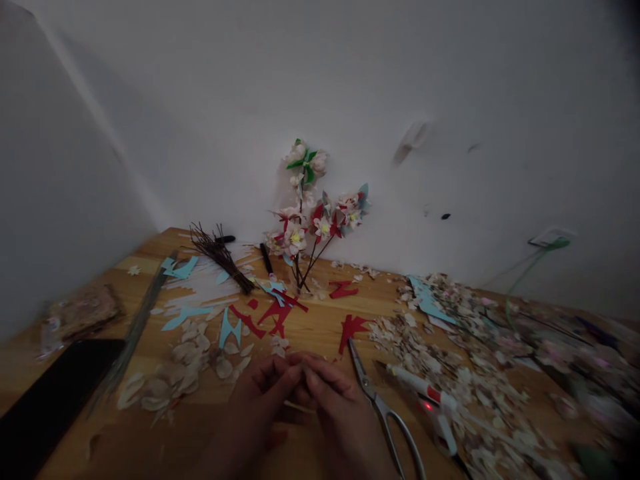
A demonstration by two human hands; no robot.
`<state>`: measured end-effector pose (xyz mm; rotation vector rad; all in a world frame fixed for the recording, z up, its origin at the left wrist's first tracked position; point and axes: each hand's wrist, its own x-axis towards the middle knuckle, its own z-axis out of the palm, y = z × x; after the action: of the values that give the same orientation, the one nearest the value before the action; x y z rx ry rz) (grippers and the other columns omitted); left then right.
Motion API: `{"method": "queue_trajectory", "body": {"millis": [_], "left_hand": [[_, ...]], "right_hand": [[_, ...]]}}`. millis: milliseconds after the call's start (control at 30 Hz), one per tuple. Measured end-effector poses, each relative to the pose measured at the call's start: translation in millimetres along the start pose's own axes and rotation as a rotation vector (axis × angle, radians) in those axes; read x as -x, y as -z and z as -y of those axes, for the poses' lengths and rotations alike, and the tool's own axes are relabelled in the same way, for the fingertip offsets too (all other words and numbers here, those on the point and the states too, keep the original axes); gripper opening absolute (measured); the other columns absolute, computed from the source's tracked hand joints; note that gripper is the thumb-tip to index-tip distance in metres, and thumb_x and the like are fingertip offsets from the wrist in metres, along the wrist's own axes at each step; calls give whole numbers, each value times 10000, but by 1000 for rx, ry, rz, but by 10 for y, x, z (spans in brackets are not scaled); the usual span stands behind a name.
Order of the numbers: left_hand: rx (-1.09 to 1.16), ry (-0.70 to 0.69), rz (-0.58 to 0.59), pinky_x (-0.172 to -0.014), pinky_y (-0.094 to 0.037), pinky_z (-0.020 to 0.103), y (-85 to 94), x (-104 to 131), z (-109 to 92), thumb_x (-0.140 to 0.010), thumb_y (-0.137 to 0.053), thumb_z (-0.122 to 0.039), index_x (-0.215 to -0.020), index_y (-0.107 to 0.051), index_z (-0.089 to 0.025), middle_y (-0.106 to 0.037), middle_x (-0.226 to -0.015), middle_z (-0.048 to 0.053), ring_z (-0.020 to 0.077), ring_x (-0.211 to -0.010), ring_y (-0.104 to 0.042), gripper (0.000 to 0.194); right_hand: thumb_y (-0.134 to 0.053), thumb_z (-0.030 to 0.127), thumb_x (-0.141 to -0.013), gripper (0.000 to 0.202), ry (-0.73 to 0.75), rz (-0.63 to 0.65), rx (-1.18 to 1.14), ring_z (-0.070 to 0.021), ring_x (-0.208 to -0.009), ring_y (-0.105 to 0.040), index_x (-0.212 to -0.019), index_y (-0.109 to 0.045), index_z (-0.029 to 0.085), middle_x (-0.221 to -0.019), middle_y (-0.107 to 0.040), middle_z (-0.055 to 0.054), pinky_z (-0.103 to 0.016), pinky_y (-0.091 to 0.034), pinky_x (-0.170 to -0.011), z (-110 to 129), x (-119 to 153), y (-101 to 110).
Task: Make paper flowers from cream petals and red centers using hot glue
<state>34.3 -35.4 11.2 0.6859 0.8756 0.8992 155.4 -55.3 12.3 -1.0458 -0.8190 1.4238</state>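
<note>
My left hand [270, 390] and my right hand [333, 393] meet at the front middle of the table, thumbs and fingertips pinched together. Whatever they hold between them is too small and dark to make out. Just right of my right hand lie scissors [367, 387], their tips on a red paper scrap [353, 328]. A hot glue gun [433, 400] with a lit red light rests further right. Loose pale petals [183, 363] are spread left of my left hand. Beyond the hands, finished-looking flower branches [305, 230] lean against the wall.
Dark twigs [223, 257] lie bundled at the back left, near light blue paper scraps [185, 267] and thin wires [145, 313]. A black phone-like slab [60, 400] and a wrapped packet [83, 313] are at left. Dried petals [480, 373] cover much of the right side. A wall stands behind.
</note>
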Motion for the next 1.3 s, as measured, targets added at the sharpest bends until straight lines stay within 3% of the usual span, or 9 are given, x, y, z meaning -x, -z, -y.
{"method": "queue_trajectory", "body": {"millis": [167, 400, 567, 800, 933, 1033, 1167, 1300], "left_hand": [[2, 67, -15, -413, -426, 178, -19, 14, -34, -572, -751, -472, -596, -568, -155, -630, -502, -60, 105, -400, -617, 367], [5, 31, 1, -393, -444, 169, -29, 21, -35, -590, -752, -448, -602, -595, -161, -643, -521, -56, 91, -384, -603, 327], [19, 39, -2, -298, -365, 133, -42, 12, -36, -545, -765, -482, -601, -586, -160, -628, -495, -62, 89, -327, -587, 372], [42, 24, 20, -314, -391, 131, -62, 47, -54, -554, -771, -464, -568, -578, -160, -634, -505, -59, 69, -337, -568, 360], [52, 15, 25, -381, -474, 171, -104, 56, -86, -485, -806, -461, -561, -595, -157, -627, -483, -50, 82, -396, -571, 378], [13, 17, 4, -342, -421, 151, -85, 37, -63, -484, -793, -491, -592, -598, -154, -625, -494, -52, 85, -379, -578, 404], [-23, 66, -2, -296, -313, 123, -12, 4, 3, -542, -752, -520, -640, -583, -158, -633, -530, -62, 82, -342, -583, 411], [-27, 42, 23, -327, -359, 136, -21, 7, 3, -542, -761, -499, -601, -567, -159, -646, -523, -61, 69, -353, -576, 396]], "right_hand": [[-743, 389, -643, 264, -29, 10, -55, -199, -877, -621, -846, -748, 222, -941, -705, -58, -302, -458, -787, 10, 11, -23], [-760, 384, -612, 245, -7, -16, -81, -166, -692, -614, -794, -755, 221, -814, -706, -38, -276, -473, -651, 56, 15, -73], [-755, 391, -619, 252, 4, -12, -50, -180, -722, -621, -794, -756, 210, -856, -713, -58, -282, -473, -663, 66, 13, -72], [-762, 400, -609, 259, -10, -27, -52, -144, -642, -595, -787, -758, 212, -737, -712, -37, -251, -456, -622, 82, 13, -89], [-768, 394, -605, 212, -23, -33, -48, -127, -574, -568, -729, -757, 223, -648, -689, -13, -238, -441, -569, 94, 21, -107], [-766, 403, -610, 206, -33, -40, -39, -120, -569, -560, -721, -754, 230, -648, -680, -5, -226, -434, -554, 115, 25, -104], [-773, 397, -604, 258, -55, 60, 45, -119, -638, -572, -809, -755, 242, -714, -686, -8, -211, -441, -611, 200, 11, -52], [-756, 390, -623, 242, -34, 116, 189, -145, -688, -594, -831, -746, 268, -820, -697, -16, -242, -456, -638, 277, -27, 24]]}}
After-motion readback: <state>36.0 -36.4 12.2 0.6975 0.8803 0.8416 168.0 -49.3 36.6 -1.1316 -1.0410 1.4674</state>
